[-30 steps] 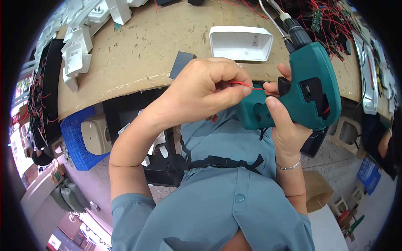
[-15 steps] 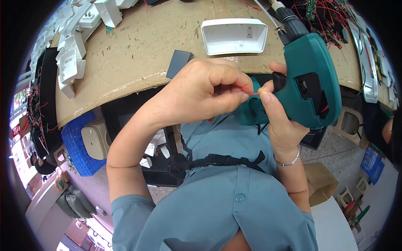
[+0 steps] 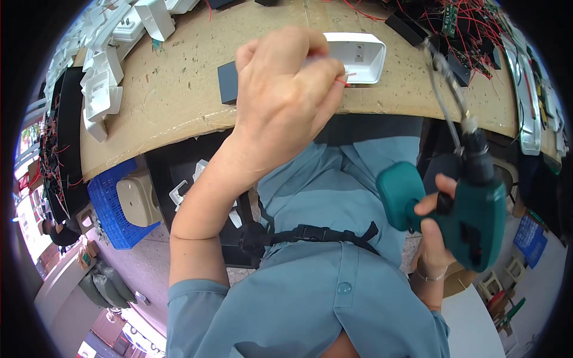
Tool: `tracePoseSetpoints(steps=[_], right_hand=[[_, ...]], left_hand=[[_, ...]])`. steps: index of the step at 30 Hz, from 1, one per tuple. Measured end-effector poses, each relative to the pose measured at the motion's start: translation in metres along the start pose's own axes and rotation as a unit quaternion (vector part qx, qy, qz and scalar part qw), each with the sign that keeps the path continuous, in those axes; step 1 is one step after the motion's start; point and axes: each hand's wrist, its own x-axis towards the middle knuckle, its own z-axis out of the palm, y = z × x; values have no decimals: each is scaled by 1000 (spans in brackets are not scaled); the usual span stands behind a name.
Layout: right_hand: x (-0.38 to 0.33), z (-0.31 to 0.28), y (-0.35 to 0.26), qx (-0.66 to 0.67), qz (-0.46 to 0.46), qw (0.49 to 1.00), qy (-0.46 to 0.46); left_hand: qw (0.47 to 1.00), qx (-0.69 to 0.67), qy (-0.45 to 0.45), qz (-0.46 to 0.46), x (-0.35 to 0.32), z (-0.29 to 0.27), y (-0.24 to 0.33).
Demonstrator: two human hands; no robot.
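My left hand is raised over the worktable with its fingers pinched on a thin red wire. Just beyond those fingers stands a white plastic housing, open side up and partly covered by the hand. A dark grey box shows beside my left hand; its other end is hidden. Off the table's front edge, to the right, my right hand grips a green cordless drill. The drill's chuck points away from me, and its front end is smeared by motion.
White plastic housings are piled at the far left. Tangled red wires and circuit boards with black boxes lie at the far right, near a long pale tray. Below the table's left side are a blue crate and a beige stool.
My left hand has moved forward over the housing with the red wire. My right hand has let go of the wire and swung the drill back and right. The grey box has shifted left.
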Motion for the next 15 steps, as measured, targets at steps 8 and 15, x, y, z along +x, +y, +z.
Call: tracePoseSetpoints(steps=[8, 15], right_hand=[[-20, -12, 9, -87, -37, 984, -151], [-11, 3, -1, -108, 2, 986, -124]], left_hand=[[996, -18, 82, 11, 6, 25, -14], [999, 29, 15, 18, 23, 12, 1]])
